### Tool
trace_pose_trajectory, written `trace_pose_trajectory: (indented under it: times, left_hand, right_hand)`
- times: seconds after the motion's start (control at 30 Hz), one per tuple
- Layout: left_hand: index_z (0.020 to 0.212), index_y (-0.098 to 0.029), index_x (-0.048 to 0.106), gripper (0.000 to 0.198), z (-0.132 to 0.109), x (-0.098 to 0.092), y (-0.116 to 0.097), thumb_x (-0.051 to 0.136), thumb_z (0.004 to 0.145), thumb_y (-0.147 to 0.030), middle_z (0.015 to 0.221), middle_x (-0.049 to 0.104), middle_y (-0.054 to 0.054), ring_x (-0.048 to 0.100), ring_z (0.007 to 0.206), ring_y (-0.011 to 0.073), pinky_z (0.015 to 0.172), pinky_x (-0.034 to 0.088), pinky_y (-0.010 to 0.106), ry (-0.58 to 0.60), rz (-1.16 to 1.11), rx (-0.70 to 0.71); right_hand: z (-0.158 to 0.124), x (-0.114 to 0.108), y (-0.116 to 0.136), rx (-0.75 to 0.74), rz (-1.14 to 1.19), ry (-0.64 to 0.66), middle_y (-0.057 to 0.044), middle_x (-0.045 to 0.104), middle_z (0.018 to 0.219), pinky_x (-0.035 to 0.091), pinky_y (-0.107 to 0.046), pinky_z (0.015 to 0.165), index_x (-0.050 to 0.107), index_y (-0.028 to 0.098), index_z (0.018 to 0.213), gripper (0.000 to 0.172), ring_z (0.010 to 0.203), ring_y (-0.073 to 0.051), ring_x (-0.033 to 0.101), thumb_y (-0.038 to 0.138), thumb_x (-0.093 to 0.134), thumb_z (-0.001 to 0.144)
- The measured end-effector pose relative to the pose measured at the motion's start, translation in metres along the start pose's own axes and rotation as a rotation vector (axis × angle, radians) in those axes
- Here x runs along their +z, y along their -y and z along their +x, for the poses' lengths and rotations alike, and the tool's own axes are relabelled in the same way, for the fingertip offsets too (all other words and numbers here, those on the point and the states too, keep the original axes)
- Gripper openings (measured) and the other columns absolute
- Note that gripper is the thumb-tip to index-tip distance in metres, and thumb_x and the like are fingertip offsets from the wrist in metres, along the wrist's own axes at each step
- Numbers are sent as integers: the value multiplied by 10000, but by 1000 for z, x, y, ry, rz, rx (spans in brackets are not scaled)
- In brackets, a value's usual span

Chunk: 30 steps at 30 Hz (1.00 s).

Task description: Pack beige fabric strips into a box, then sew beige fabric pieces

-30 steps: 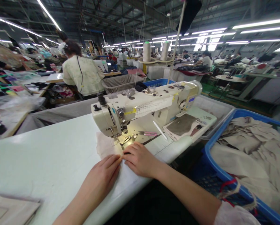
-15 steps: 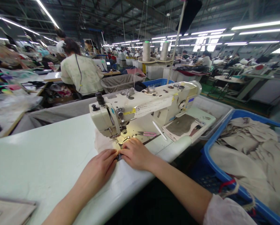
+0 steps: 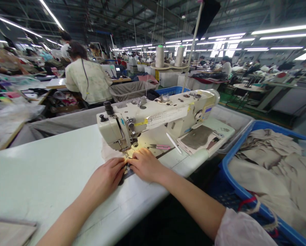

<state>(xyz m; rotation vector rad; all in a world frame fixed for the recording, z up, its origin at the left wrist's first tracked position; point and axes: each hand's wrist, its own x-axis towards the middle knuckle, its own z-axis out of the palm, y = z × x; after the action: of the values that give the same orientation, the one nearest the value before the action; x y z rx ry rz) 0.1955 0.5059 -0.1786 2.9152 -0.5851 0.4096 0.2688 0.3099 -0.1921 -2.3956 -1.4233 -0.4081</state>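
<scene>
Both hands are close together under the head of a white sewing machine, right by its lit needle area. With fingertips pressed together, my left hand grips the near edge of a pale beige fabric piece. My right hand meets it from the other side, its fingers closed on the same edge. The fingers hide most of that edge. Behind my right hand lie pink-handled thread snips, and a white pen-like stick rests to their right.
A blue basket heaped with beige cloth stands at the right. Folded fabric pieces lie by the machine's base, and another flat piece sits at the table's near left. Thread cones stand behind. A co-worker sits further back.
Both hands have shifted slightly away from me, toward the needle, along with the fabric edge. More of the dark metal plate now shows on the near side of the fingers.
</scene>
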Motion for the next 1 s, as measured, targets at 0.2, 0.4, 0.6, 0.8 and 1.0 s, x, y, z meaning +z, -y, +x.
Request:
trace_pose_trajectory:
  times: [0.2,0.4,0.6,0.8,1.0]
  left_hand:
    - [1129,-155,713,408,6,3,10,387,995,-361,1186,704,129,674,1058,250,933,576,384,4,-1,-20]
    - [1091,-146,726,435,11,3,15,374,991,-381,1178,709,140,676,1066,276,938,581,413,-11,24,-6]
    - [1115,-129,711,434,9,7,15,370,994,-368,1170,713,138,674,1068,265,941,580,388,-54,59,13]
    - [1167,-126,684,434,6,11,16,365,998,-366,1180,711,129,664,1081,264,963,565,394,-84,81,4]
    - [1163,-140,682,428,6,10,14,366,998,-376,1193,707,122,655,1104,259,984,553,391,-82,56,-9]
  right_hand:
    - [0,0,0,6,-9,11,-58,612,1019,382,-381,913,664,200,1132,194,981,-228,500,296,592,979]
    - [-6,-5,3,23,-2,12,-53,613,1020,379,-382,929,674,194,1078,170,995,-230,492,307,597,977]
    - [-14,-6,11,81,8,-7,-53,604,1027,391,-367,920,648,184,1036,143,996,-221,495,306,607,972]
    - [-17,-2,10,90,72,-40,-61,599,1071,402,-364,916,643,187,1095,167,1024,-220,488,297,598,977]
    - [-17,-1,10,92,109,-52,-64,592,1064,404,-368,919,646,187,1099,162,1023,-216,480,279,602,974]
